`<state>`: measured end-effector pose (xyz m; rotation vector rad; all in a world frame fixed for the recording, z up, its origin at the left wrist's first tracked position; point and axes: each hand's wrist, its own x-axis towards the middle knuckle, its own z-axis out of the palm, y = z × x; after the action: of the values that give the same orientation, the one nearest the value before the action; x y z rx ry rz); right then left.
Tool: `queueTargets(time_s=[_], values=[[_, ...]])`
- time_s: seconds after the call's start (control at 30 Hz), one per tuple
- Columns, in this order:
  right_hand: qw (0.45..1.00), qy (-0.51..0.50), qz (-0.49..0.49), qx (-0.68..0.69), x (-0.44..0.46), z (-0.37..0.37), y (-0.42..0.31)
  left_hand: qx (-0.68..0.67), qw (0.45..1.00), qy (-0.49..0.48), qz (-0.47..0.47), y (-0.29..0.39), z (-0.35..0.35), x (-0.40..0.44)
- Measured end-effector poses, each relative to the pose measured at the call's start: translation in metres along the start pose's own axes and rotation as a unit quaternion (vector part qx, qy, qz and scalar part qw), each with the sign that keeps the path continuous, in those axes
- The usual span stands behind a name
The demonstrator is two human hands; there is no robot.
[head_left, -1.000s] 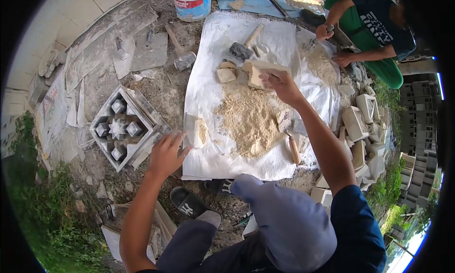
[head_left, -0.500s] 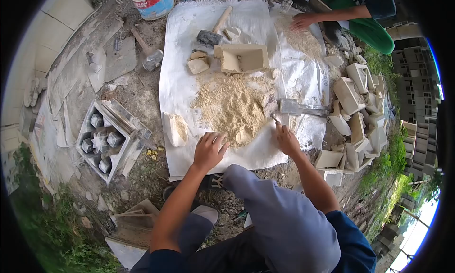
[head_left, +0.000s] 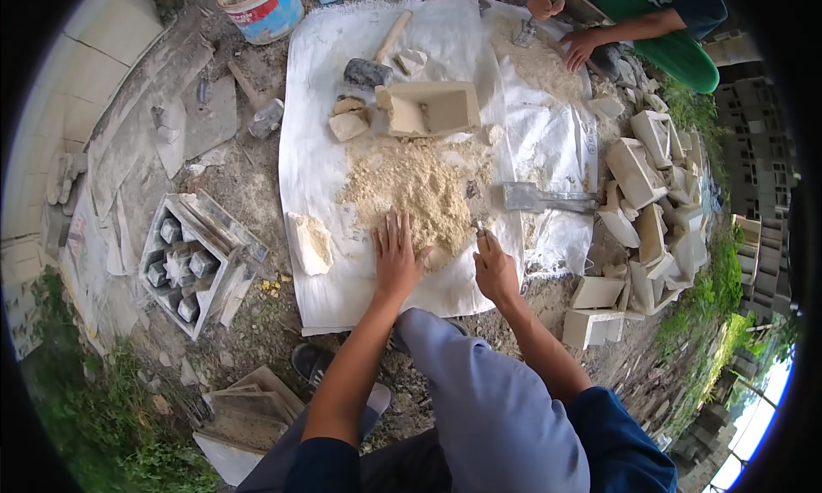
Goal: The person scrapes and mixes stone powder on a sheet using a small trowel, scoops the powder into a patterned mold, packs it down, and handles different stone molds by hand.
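My left hand [head_left: 396, 258] lies palm down at the near edge of a pile of crumbled pale stone [head_left: 441, 202], its fingers spread and holding nothing. Closed around a short handled tool [head_left: 485, 240], my right hand [head_left: 497, 275] is just right of the pile. The tool's tip is small and partly hidden, so its kind is unclear. Beyond the pile sits a hollow, broken-edged stone box [head_left: 398, 116]. A broad flat-headed metal tool [head_left: 522, 196] lies to the right, and a pale stone chunk [head_left: 312, 243] to the left. All rest on a white woven sheet [head_left: 308, 151].
A black-headed mallet [head_left: 366, 74] and stone pieces [head_left: 349, 123] lie farther back; a hammer [head_left: 266, 118] and metal mould [head_left: 181, 266] are left. Broken stone boxes [head_left: 634, 172] heap up right. A co-worker's hands [head_left: 585, 46] work at top right with a tool. A bucket [head_left: 261, 12] stands top left.
My left hand has moved forward and right onto the pile's edge, fingers spreading flat. My right hand, with its tool, has shifted left and closer. The co-worker's tool hand has come further into view.
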<state>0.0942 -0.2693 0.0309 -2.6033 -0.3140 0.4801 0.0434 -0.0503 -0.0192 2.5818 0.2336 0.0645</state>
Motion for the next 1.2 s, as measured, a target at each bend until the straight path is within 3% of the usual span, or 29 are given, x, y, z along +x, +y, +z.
queueTargets(time_s=[0.07,0.17,0.33,0.4,0.53,0.73,0.8,0.83,1.0,1.2], values=[[0.999,-0.032,-0.012,0.01,0.008,-0.015,-0.012,-0.005,1.0,0.011,-0.001,-0.004,0.006,0.002],[0.997,-0.066,0.048,-0.015,0.013,-0.057,-0.055,-0.026,0.999,0.038,-0.002,-0.005,0.005,0.0],[0.997,-0.043,0.068,0.012,0.016,-0.032,-0.021,-0.033,0.997,0.063,-0.016,-0.005,-0.005,0.013],[0.992,0.03,-0.058,0.112,0.02,-0.021,-0.026,-0.055,0.998,0.022,0.0,-0.006,-0.001,0.02],[0.975,-0.09,0.025,0.202,0.013,-0.02,-0.048,-0.097,0.995,0.002,-0.01,0.003,0.005,0.027],[0.963,-0.115,0.031,0.24,0.02,-0.022,-0.062,-0.119,0.993,-0.014,-0.021,0.004,0.012,0.03],[0.905,-0.23,0.126,0.334,0.026,-0.039,-0.064,-0.117,0.993,-0.022,-0.013,0.005,0.007,0.032],[0.89,-0.212,0.121,0.385,0.025,-0.033,-0.059,-0.116,0.993,-0.022,-0.014,0.004,0.005,0.033],[0.89,-0.242,0.109,0.371,0.029,-0.046,-0.063,-0.203,0.977,-0.029,0.058,0.005,-0.013,0.037],[0.896,-0.207,0.115,0.375,0.032,-0.058,-0.069,-0.172,0.985,0.001,0.03,0.004,-0.024,0.038]])
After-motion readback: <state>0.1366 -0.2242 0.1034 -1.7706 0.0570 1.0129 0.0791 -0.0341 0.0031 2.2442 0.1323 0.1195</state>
